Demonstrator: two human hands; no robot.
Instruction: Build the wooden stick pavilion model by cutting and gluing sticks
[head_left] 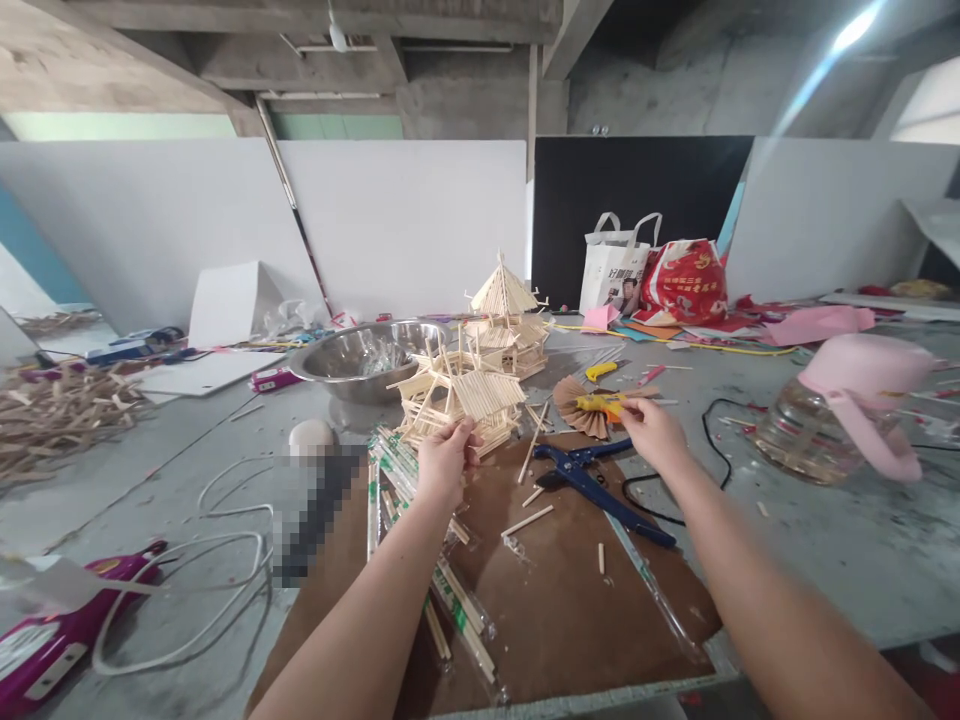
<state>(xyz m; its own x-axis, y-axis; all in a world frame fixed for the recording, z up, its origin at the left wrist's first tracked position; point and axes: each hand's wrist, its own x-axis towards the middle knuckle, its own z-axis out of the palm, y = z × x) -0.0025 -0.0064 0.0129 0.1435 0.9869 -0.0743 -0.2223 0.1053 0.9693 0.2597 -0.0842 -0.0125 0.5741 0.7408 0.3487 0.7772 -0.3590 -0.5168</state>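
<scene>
My left hand [444, 458] is closed on the near edge of a small model building [427, 395] made of wooden sticks, its fingertips under a slatted roof panel. My right hand [654, 432] grips a yellow glue gun [600, 404], its nozzle pointing left toward the model. Behind the glue gun lies a pleated brown paper fan [568, 400]. Blue-handled cutters [592, 475] rest just below it on the brown board [555, 590]. Packs of wrapped chopsticks [457, 590] lie under and beside my left forearm. A second stick model with a pointed roof [501, 290] stands behind the first.
A steel basin [337, 375] sits behind on the left. On the right stands a pink-lidded jug [825, 410]. A purple power strip [82, 620] with white cable lies at left. Bags [682, 285] and coloured paper are at the back. Loose stick pieces [527, 520] dot the board.
</scene>
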